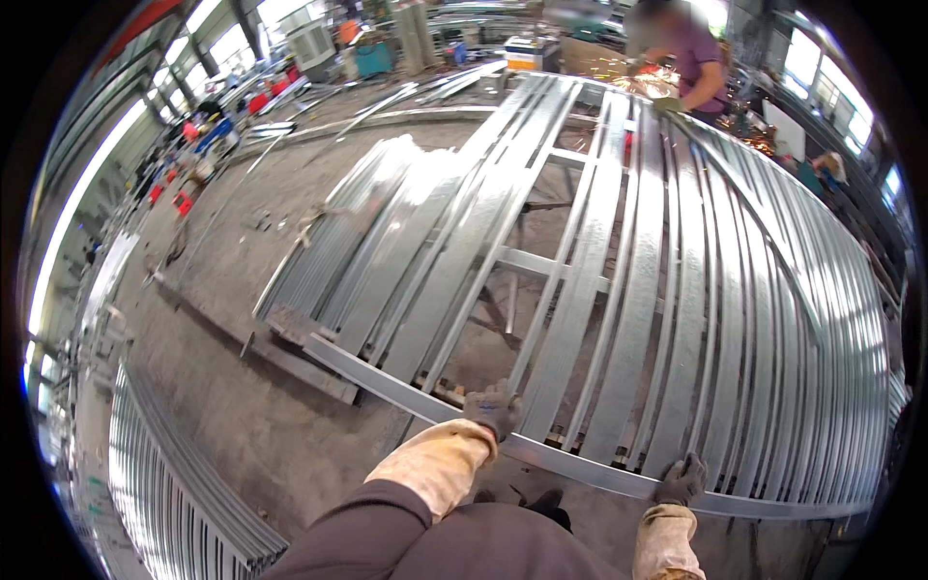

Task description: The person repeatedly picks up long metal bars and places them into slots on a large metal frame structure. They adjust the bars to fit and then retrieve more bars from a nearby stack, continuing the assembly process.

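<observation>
My left hand (495, 408), in a grey work glove, is at the near rail (570, 464) of a metal rack. Its fingers are curled around the near end of a narrow galvanized steel channel (553, 307). Farther right, my right hand (682, 480), gloved the same way, closes over the near end of a wider steel channel (688, 372). My palms hide exactly how each end is gripped. Many long, shiny channels lie side by side across the rack, with a wide gap left of my left hand showing the crossbars (530, 261).
Across the rack's far end a co-worker (701, 63) works amid flying sparks (657, 77). A thin bar (754, 208) lies diagonally over the channels. Stacked ribbed profiles (174, 474) lie on the floor at lower left, near a steel beam (256, 343). A boxy machine (532, 53) stands behind.
</observation>
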The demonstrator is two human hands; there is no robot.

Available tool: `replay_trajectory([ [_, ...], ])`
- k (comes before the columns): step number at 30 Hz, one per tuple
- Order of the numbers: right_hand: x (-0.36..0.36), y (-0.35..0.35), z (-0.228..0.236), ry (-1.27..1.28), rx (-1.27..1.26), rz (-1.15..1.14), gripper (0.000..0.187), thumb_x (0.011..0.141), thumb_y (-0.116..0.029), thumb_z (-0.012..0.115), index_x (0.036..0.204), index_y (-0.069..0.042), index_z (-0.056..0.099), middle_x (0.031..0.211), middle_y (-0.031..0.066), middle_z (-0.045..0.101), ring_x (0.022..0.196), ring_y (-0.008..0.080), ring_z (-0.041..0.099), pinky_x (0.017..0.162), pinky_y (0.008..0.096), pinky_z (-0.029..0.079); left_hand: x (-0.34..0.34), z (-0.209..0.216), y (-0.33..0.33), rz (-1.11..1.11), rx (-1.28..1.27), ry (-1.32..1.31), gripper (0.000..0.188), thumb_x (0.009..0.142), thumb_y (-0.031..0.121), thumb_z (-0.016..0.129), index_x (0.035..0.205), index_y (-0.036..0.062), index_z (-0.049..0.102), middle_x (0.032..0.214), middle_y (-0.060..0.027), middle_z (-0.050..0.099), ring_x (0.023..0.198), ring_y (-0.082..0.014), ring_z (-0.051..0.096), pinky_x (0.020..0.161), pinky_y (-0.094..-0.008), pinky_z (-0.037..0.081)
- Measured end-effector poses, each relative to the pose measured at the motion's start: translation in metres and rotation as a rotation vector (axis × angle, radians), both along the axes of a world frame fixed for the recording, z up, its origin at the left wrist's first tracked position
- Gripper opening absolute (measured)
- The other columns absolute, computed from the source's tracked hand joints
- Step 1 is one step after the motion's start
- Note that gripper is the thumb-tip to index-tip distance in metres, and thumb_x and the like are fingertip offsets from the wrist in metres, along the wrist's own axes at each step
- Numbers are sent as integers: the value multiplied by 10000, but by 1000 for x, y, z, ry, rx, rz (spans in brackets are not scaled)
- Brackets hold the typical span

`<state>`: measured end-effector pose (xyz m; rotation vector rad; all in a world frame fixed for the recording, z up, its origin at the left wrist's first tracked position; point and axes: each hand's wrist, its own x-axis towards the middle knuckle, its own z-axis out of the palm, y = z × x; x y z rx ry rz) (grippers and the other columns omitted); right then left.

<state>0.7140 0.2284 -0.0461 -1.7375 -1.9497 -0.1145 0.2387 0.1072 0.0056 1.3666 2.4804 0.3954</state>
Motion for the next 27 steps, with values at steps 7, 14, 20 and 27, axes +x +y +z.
replay_trajectory([
  [7, -7, 3, 13, 17, -36, -45, 402, 854, -215, 689, 1237, -92, 709, 1259, 154, 694, 1275, 380, 597, 1138, 532, 412, 0, -2, 0, -1, -44, -43, 397, 957, 412, 613, 1171, 80, 571, 1069, -241, 733, 993, -454, 722, 890, -598, 526],
  [14, -13, -2, 17, 18, -71, -58, 406, 894, -219, 658, 1274, -78, 690, 1267, 165, 686, 1280, 395, 580, 1130, 546, 416, -2, 6, -1, -6, -133, -48, 503, 969, 458, 588, 1276, 61, 562, 1176, -249, 715, 1071, -444, 714, 955, -572, 528],
  [20, -10, -2, 16, -16, -76, -76, 399, 890, -219, 660, 1262, -78, 689, 1258, 159, 687, 1279, 396, 580, 1136, 540, 408, -2, 3, 0, -14, -170, -66, 515, 974, 452, 586, 1303, 56, 558, 1184, -254, 713, 1078, -454, 709, 955, -578, 526],
  [27, -14, -2, 21, 10, -128, -79, 409, 895, -240, 663, 1275, -91, 691, 1278, 158, 686, 1307, 393, 572, 1154, 551, 390, -1, 8, 0, -7, -201, -31, 535, 999, 449, 568, 1351, 47, 548, 1233, -247, 702, 1116, -426, 704, 1000, -563, 502],
])
